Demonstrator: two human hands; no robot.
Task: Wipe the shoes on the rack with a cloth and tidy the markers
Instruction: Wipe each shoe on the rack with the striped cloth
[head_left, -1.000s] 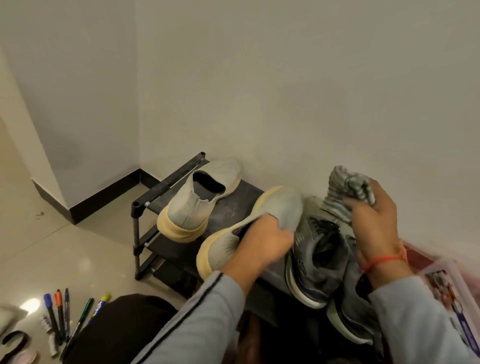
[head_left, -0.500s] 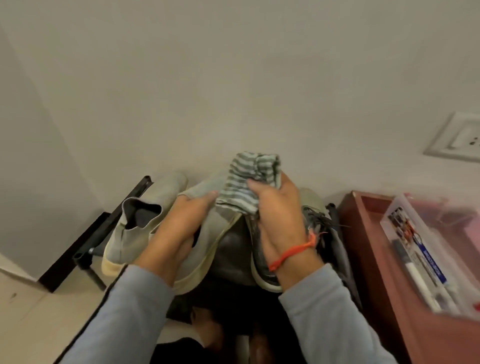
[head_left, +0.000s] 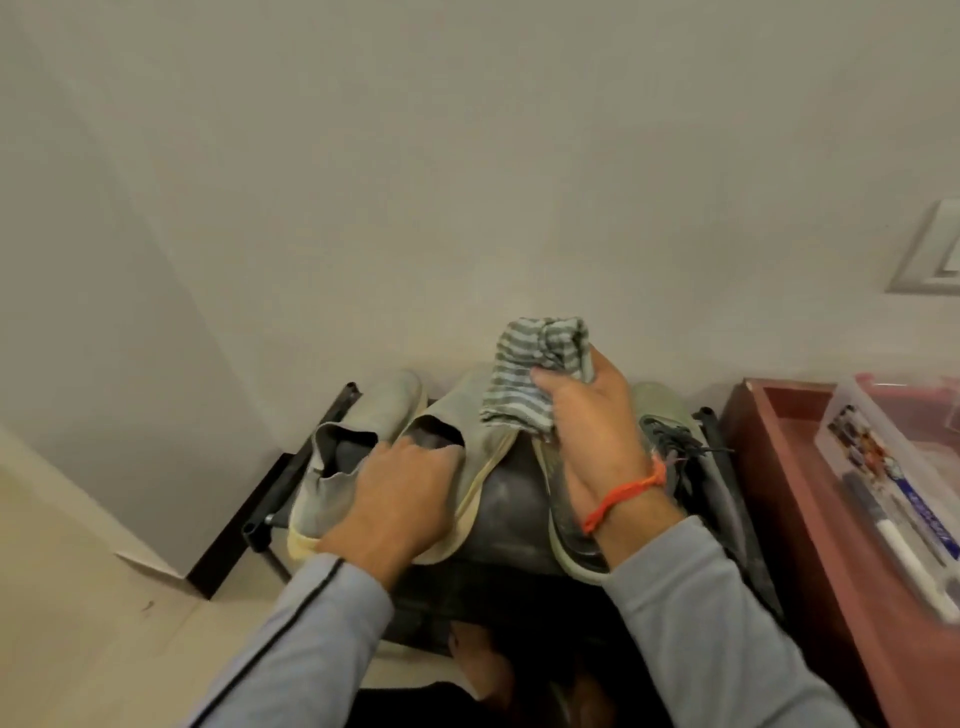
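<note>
Gripping striped cloth (head_left: 524, 384) above grey shoe (head_left: 467, 415): right hand (head_left: 597, 431); left hand (head_left: 395, 493) fingers hooked inside shoe opening.

Dim warm light, soft blur, wide-angle bending at edges.

Striped cloth (head_left: 535, 374) in right hand (head_left: 597, 431)
</note>
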